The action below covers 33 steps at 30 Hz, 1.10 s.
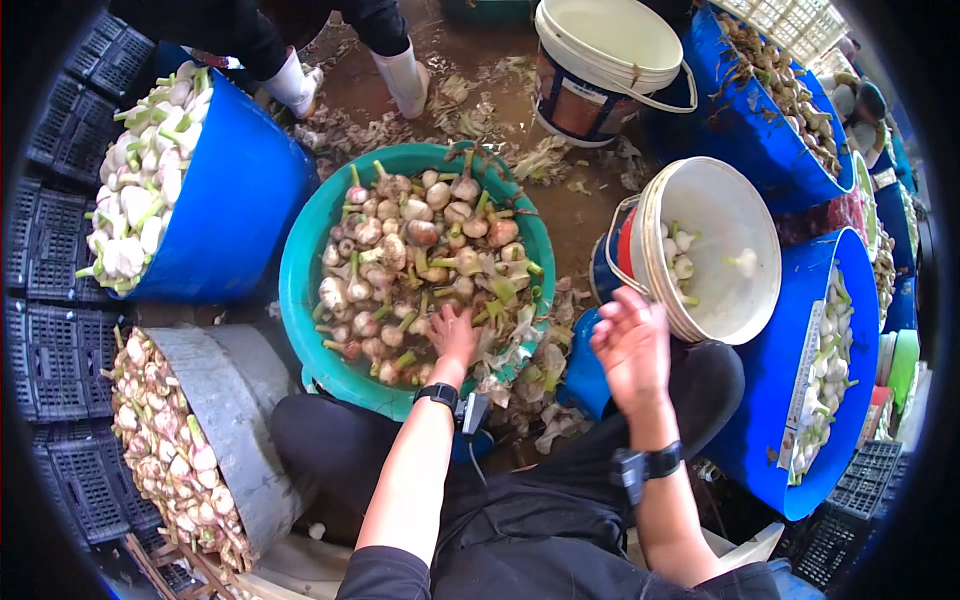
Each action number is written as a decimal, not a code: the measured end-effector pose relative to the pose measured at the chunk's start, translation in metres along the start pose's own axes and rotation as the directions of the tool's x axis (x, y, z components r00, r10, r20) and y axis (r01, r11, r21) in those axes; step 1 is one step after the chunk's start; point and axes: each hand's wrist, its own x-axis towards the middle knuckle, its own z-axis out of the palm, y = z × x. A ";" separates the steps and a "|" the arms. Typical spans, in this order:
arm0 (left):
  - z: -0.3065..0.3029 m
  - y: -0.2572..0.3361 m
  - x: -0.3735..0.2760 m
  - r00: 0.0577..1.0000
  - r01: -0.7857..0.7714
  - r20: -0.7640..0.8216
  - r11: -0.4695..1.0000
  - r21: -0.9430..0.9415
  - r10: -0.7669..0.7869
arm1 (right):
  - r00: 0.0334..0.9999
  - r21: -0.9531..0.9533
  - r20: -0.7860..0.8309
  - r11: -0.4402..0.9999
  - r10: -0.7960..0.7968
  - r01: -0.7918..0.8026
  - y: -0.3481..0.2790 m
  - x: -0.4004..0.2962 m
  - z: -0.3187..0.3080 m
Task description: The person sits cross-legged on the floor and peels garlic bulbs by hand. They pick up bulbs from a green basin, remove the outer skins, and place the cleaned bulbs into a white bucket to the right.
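My left hand (454, 334) reaches into a green plastic basin (295, 300), its fingers spread among unpeeled garlic bulbs (390, 247) sitting in murky water. No bulb shows clearly in its grip. Loose garlic skins and cut stems (502, 292) gather at the basin's right side, just beyond that hand. Raised near a white bucket (720, 300), my right hand (632, 349) is empty, with fingers apart and slightly blurred. Several clean white garlic bulbs (681, 262) lie inside the tilted bucket. Another bulb (744, 260), blurred, appears against its inner wall.
Blue tubs of garlic stand at left (232, 195), right (862, 360) and far right (735, 112). A grey tub (232, 420) of unpeeled bulbs leans by my left knee. A large white bucket (607, 45) stands ahead, near another person's white boots (405, 79). Black crates (60, 352) line the left.
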 end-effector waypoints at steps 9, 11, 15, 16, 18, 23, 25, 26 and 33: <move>-0.060 0.031 -0.066 0.980 0.177 0.189 0.156 -0.972 0.062 | 0.906 -0.859 0.423 0.311 -0.012 0.406 0.101 0.004 -0.014; -0.072 0.038 -0.076 0.996 0.065 0.081 0.270 -0.961 0.047 | 0.917 -0.848 0.399 0.375 -0.009 0.373 0.094 0.002 -0.008; -0.084 0.041 -0.081 1.000 -0.009 -0.006 0.568 -0.823 0.007 | 0.880 -0.875 0.462 0.107 -0.110 0.473 0.095 -0.009 0.003; -0.091 0.046 -0.082 1.000 -0.004 -0.008 0.602 -0.799 -0.003 | 0.875 -0.876 0.463 0.075 -0.143 0.476 0.095 -0.012 0.003; -0.092 0.046 -0.079 1.000 0.030 0.030 0.508 -0.861 -0.009 | 0.867 -0.854 0.472 0.160 -0.161 0.495 0.092 -0.014 0.003; -0.097 0.036 -0.083 0.926 0.368 0.349 -0.128 -0.921 0.146 | 0.923 -0.392 0.180 0.885 0.341 -0.250 0.086 -0.009 -0.009; -0.114 0.054 -0.094 0.935 0.353 0.349 -0.111 -0.929 0.054 | 0.954 -0.509 0.195 0.855 0.229 -0.101 0.090 -0.012 -0.006; -0.104 0.053 -0.095 0.962 0.270 0.265 -0.114 -0.956 0.061 | 0.945 -0.620 0.259 0.785 0.200 0.003 0.092 -0.011 -0.007; -0.120 0.055 -0.097 0.946 0.273 0.235 -0.156 -0.949 0.223 | 0.638 -0.118 0.485 0.768 0.598 -0.630 0.080 -0.002 -0.017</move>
